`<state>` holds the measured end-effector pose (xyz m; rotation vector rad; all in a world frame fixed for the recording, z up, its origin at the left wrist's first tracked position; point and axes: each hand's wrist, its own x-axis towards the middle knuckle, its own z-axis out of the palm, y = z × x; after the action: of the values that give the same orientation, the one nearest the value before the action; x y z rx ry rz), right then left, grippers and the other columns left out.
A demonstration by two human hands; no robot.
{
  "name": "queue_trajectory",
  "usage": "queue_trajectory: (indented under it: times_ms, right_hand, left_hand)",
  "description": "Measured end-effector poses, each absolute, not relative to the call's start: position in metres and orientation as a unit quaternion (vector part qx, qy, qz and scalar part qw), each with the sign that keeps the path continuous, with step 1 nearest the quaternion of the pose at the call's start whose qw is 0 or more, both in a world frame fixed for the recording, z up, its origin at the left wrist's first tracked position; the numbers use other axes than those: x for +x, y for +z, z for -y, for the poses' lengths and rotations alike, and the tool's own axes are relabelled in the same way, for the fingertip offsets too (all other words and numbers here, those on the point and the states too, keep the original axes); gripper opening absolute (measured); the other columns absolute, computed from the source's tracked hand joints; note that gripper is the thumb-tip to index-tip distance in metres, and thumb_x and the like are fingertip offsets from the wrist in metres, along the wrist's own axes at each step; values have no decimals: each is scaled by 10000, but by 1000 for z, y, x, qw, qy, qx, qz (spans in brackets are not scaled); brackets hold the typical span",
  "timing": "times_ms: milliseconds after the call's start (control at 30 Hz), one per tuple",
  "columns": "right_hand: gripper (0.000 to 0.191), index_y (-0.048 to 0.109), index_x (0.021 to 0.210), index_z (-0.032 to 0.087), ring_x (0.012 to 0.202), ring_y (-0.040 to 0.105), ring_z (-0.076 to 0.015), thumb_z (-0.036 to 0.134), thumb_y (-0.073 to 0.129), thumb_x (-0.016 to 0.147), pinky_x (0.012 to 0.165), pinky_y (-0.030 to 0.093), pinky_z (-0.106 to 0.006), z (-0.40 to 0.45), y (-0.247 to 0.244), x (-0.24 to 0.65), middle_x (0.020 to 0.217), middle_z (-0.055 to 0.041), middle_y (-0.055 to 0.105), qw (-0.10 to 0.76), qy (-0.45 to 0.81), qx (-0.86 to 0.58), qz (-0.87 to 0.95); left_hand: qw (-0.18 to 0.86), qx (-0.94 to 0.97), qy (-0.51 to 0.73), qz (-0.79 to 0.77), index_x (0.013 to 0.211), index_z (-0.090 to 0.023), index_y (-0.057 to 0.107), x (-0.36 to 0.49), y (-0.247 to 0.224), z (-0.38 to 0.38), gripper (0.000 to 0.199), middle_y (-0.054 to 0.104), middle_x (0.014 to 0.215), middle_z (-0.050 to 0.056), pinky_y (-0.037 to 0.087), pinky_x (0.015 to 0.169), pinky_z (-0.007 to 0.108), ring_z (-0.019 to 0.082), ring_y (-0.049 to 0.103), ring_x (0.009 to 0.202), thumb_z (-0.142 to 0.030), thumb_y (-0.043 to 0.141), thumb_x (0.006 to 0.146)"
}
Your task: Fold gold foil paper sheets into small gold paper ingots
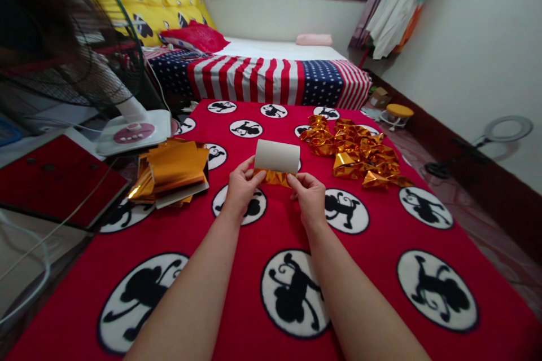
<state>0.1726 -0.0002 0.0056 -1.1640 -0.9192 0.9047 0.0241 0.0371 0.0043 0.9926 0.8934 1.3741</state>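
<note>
In the head view, the only one here, both hands are over a table covered by a red cloth [376, 276] printed with black monkeys in white circles, roughly halfway between its left and right edges and nearer the far edge than the near side. The left hand [241, 181] and the right hand [311, 196] are narrowed to pinches, thumbs against fingers, each holding one end of the near side of a pale-backed sheet [276, 157]. The sheet curls over with its pale face up, while a gold foil strip [277, 178] shows crinkled between the fingertips along its near side; what the fingers do underneath cannot be told. By the table's left edge, beside the base of a fan [135, 131], lies an uneven stack of gold sheets [175, 166], flat or gently bent, with a pale edge jutting from under it. Toward the far right corner, along the right edge, a loose heap of creased gold pieces [366, 149] spreads out, some touching or overlapping, too tangled to count. Judging by this layout, a good number of pieces are already creased, the held sheet looks only partly shaped, its pale body being smooth and open, and the stack at the left edge looks largely unworked
</note>
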Motion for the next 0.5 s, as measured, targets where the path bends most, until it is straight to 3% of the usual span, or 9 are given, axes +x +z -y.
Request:
queue_trajectory:
  times_ms: [500]
  right_hand:
    - [274,642,672,177,456,395,-86,439,711,714,441,304,-225,0,3,172,563,44,550,648,365,-534,403]
  left_hand:
    - [561,436,592,-380,1361,-115,516,26,5,-36,786,769,952,100,555,873,364,230,720,900,-254,795,640]
